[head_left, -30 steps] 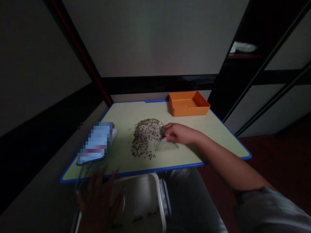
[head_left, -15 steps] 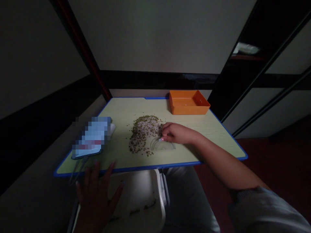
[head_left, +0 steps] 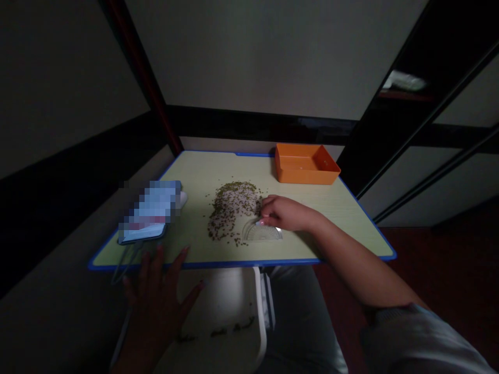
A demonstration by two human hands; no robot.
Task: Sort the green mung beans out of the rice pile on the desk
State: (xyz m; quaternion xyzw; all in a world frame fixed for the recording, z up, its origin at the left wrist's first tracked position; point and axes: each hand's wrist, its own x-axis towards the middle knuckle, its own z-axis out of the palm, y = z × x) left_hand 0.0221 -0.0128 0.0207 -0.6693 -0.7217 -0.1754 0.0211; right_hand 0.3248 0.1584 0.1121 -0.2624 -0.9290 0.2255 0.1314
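A loose heap of small dark and greenish grains mixed with paler ones (head_left: 237,200) is spread over the middle of the table. At its right side my right hand (head_left: 286,212) is closed, thumb and fingers pinching the curved edge of a clear protractor (head_left: 263,232). The protractor's straight side faces me, and part of its arc is hidden under the fingers. My left hand (head_left: 158,298), dim in shadow, is spread open at the table's front left edge, above a white container (head_left: 230,301). Nothing shows in it.
An orange open box (head_left: 307,176) stands at the table's back right. A phone with a blurred screen (head_left: 150,213) leans at the left, a looped cord (head_left: 127,259) below it. The table (head_left: 343,244) has a blue rim. Dark bits lie inside the white container.
The view has shifted slightly, so the table sits a little differently in the picture. Both hands keep nearly the same poses, and the heap looks much the same.
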